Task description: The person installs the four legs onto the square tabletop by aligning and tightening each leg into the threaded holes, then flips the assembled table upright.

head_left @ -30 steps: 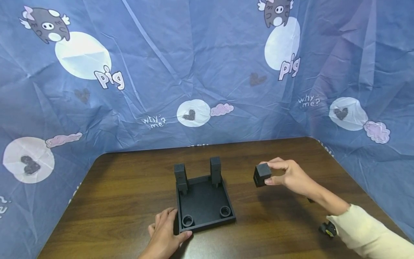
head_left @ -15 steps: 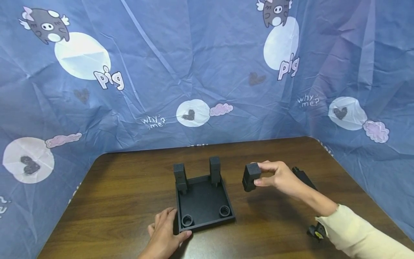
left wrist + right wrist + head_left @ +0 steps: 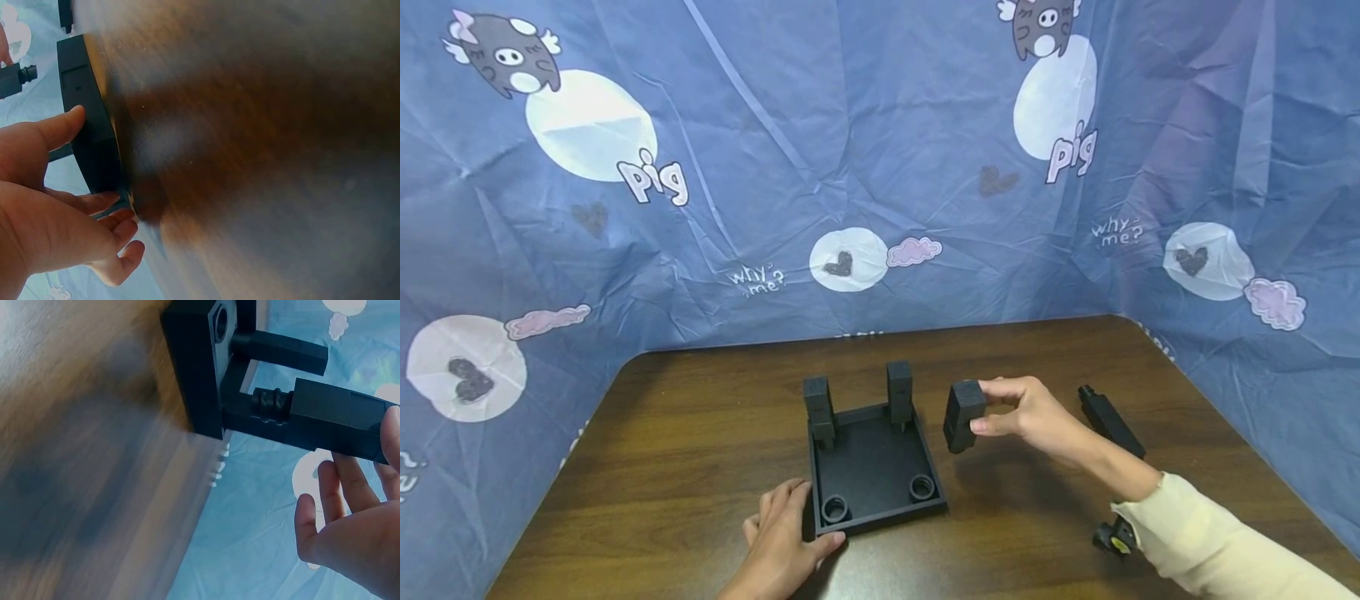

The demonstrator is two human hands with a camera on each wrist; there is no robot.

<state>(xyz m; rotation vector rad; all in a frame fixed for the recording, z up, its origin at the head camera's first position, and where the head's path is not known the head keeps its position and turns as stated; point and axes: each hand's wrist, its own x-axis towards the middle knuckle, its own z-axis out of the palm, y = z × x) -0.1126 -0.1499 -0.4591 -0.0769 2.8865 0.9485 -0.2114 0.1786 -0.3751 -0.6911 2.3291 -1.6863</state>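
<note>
A black square tray lies on the table with two legs, the left leg and the right leg, upright in its far corners. Its near corners bear round threaded sockets, a left socket and a right socket. My left hand grips the near left corner, thumb on the front wall and fingers along the side. Just right of the tray, my right hand pinches a black square leg in the air. In the right wrist view, the leg's threaded end points toward the tray.
Another loose black leg lies on the wooden table to the right, beyond my right forearm. A small dark device shows at the right sleeve. A blue printed cloth hangs behind the table.
My right hand has brought the held leg leftward, closer to the tray, and the loose leg behind the forearm has come into view. The left hand and tray have stayed in place.
</note>
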